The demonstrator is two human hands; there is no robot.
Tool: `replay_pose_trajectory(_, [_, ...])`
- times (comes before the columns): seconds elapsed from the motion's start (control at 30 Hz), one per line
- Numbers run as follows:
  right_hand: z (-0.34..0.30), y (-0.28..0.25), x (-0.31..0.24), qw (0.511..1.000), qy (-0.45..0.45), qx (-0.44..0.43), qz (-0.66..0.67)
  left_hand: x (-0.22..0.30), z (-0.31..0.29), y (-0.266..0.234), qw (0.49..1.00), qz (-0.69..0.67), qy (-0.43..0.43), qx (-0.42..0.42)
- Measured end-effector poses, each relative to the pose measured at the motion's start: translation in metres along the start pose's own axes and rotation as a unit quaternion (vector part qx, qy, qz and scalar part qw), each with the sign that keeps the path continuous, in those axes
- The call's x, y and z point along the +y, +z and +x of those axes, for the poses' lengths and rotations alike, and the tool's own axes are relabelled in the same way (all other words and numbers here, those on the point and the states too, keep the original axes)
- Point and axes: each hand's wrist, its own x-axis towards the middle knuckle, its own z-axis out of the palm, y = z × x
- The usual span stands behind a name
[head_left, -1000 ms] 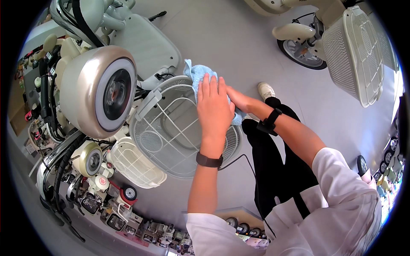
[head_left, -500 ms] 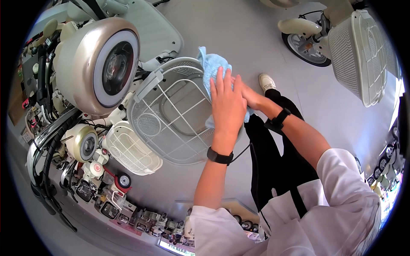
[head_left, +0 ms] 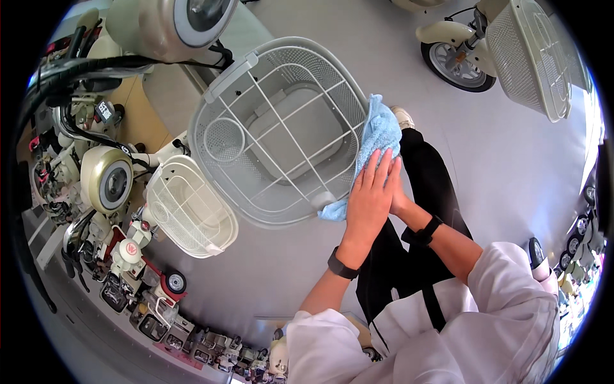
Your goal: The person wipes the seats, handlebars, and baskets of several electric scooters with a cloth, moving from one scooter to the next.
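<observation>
A light-blue cloth (head_left: 378, 131) lies along the right side of a grey basket (head_left: 281, 221) with a white wire-grid lid. My left hand (head_left: 369, 198) presses on the cloth, fingers long and held together over it. Tucked close against it, my right hand (head_left: 399, 195) grips the cloth from the right, its fingers partly hidden behind the left hand. One corner of the cloth hangs by the basket's front edge. Both wrists carry dark bands. Inside the basket, at its left, is a round mesh cup holder (head_left: 224, 141).
A round headlight (head_left: 203, 16) of a scooter stands beyond the basket, with handlebars and cables at the left. A second scooter with a cream basket (head_left: 192, 208) is at lower left. Another scooter's front wheel (head_left: 457, 67) and cream basket (head_left: 524, 57) stand at upper right.
My view has shifted, bringing more of the basket into sight. Both hands and the cloth now lie lower and further right in view, at the basket's right side; the cloth spreads longer.
</observation>
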Motion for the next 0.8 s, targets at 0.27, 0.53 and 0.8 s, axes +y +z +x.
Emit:
replay_pose_trajectory(0.27, [-0.043,0.026,0.069,0.996,-0.054,0.059,0.038,-0.026,-0.101,0.015,0.992,-0.063,0.006,0.112])
replay_pose_trajectory(0.53, [-0.060,0.047,0.095,0.974,-0.064,0.026,-0.216,-0.060,-0.165,0.031,0.943,-0.215,-0.047,0.251])
replay_pose_trajectory(0.8, [-0.072,0.089,0.111,0.877,-0.065,-0.061,-0.472,-0.076,-0.226,0.059,0.858,-0.298,-0.131,0.398])
